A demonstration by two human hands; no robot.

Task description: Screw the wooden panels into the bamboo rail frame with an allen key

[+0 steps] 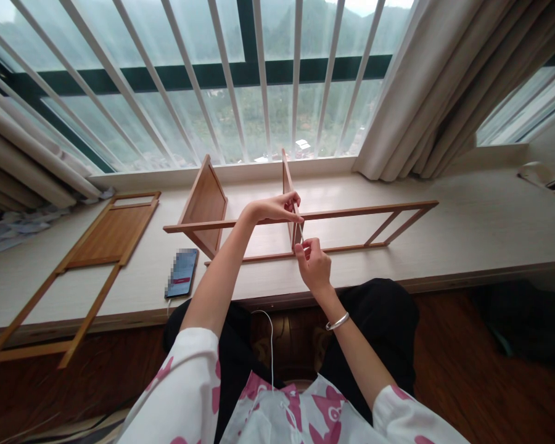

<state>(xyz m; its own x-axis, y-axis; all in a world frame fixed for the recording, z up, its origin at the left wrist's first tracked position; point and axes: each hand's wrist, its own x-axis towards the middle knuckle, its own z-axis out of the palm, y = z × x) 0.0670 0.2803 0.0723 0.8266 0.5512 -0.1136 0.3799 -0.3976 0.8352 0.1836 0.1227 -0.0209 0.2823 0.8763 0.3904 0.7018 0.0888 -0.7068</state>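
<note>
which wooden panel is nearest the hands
The middle panel, upright partway along the wooden frame; the left upright panel stands near the frame's end, while the flat panel lies farthest left.

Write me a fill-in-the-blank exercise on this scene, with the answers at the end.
1. The silver bracelet is worn on the person's ______ arm.
2. On the pale ledge, between the flat-lying wooden frame and the left arm, lies a ______.
3. Vertically in the picture, the left hand sits ______ than the right hand.
4. Curtains hang at both sides of the barred ______.

Missing words: right; phone; higher; window.
</note>
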